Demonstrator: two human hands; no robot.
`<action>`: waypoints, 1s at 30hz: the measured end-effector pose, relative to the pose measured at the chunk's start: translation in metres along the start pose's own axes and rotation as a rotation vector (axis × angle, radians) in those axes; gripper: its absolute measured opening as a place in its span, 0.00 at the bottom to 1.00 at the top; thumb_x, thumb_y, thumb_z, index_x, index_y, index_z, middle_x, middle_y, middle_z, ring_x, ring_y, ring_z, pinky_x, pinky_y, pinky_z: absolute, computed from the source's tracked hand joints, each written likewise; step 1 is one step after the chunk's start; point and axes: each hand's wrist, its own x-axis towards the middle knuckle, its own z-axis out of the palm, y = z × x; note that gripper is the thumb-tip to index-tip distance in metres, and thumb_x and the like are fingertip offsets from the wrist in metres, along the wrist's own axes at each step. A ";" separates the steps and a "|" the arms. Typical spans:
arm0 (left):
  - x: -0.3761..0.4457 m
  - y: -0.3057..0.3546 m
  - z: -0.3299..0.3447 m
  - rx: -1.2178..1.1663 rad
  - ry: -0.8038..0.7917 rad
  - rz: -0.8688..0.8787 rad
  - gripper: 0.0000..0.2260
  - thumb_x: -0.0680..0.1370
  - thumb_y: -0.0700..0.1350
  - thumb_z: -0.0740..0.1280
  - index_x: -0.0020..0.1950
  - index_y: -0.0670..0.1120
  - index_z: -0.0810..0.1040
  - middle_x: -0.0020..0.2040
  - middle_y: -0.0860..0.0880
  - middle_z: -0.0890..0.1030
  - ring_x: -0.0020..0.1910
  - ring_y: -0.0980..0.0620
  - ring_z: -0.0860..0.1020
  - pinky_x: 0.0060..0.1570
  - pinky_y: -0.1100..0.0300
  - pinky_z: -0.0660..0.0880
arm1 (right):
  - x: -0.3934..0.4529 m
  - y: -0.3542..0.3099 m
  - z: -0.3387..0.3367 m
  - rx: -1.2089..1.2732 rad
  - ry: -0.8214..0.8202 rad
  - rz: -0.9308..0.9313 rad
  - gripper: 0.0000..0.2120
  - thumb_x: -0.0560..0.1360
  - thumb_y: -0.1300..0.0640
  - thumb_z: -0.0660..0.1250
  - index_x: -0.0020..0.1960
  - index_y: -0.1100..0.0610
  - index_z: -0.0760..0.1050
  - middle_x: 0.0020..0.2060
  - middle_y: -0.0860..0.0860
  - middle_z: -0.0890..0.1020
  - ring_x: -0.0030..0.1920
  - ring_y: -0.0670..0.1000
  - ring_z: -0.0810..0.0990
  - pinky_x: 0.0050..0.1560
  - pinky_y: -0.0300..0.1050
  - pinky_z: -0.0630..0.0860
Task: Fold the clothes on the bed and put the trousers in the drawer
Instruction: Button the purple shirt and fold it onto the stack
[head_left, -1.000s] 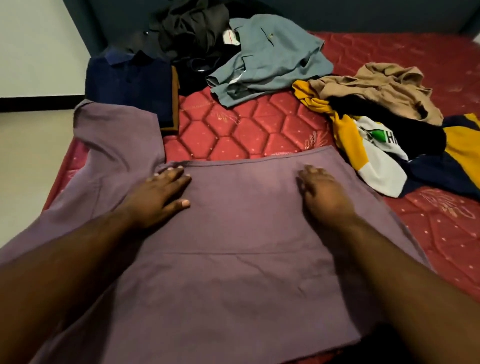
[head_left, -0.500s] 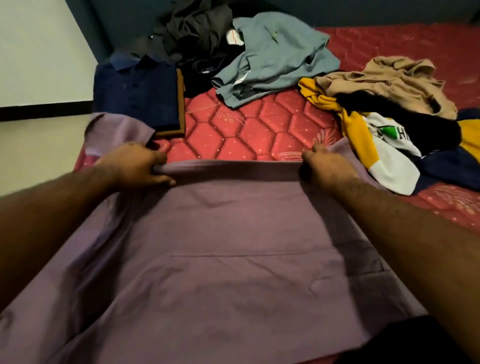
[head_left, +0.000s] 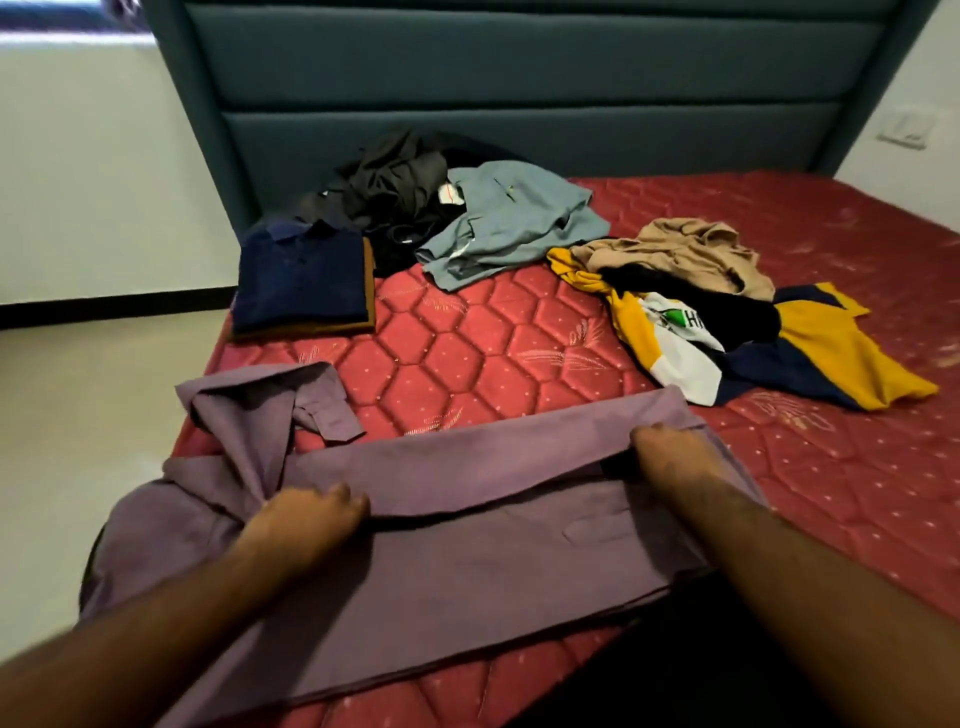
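Bed with red quilted mattress (head_left: 519, 358) carries mauve cotton shirt (head_left: 467, 566), folded edge pinched by left hand (head_left: 306, 519) and right hand (head_left: 670, 457). Loose sleeve beyond left hand may drag, skewing the fold. Trousers not identifiable.

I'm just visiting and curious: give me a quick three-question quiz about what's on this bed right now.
1. True or false: both hands grip the purple shirt.
2. Which garment lies folded on the bed? A) navy polo shirt B) grey-blue shirt C) tan garment
3. Fill in: the mattress is ___ in colour.

Key: 1 true: left hand, right hand. 2 A. 3 red.
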 end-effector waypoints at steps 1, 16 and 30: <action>-0.001 0.006 0.001 -0.006 0.032 -0.034 0.16 0.67 0.49 0.75 0.52 0.46 0.81 0.42 0.45 0.81 0.31 0.43 0.82 0.23 0.56 0.74 | -0.003 -0.002 -0.001 -0.039 -0.004 -0.007 0.14 0.81 0.60 0.55 0.64 0.59 0.72 0.61 0.59 0.76 0.60 0.58 0.77 0.56 0.48 0.72; 0.056 0.036 -0.037 -0.237 0.041 0.059 0.32 0.75 0.68 0.46 0.72 0.54 0.68 0.70 0.50 0.70 0.70 0.48 0.67 0.73 0.45 0.56 | 0.004 -0.019 0.020 -0.051 -0.016 -0.141 0.26 0.79 0.49 0.58 0.76 0.49 0.58 0.76 0.55 0.56 0.73 0.60 0.57 0.71 0.61 0.56; 0.132 0.091 -0.028 -0.537 0.256 0.041 0.37 0.74 0.69 0.40 0.76 0.53 0.65 0.73 0.49 0.66 0.74 0.47 0.62 0.70 0.45 0.43 | 0.070 -0.010 0.062 0.212 0.036 0.072 0.38 0.77 0.31 0.45 0.79 0.53 0.47 0.79 0.53 0.47 0.78 0.59 0.43 0.70 0.69 0.37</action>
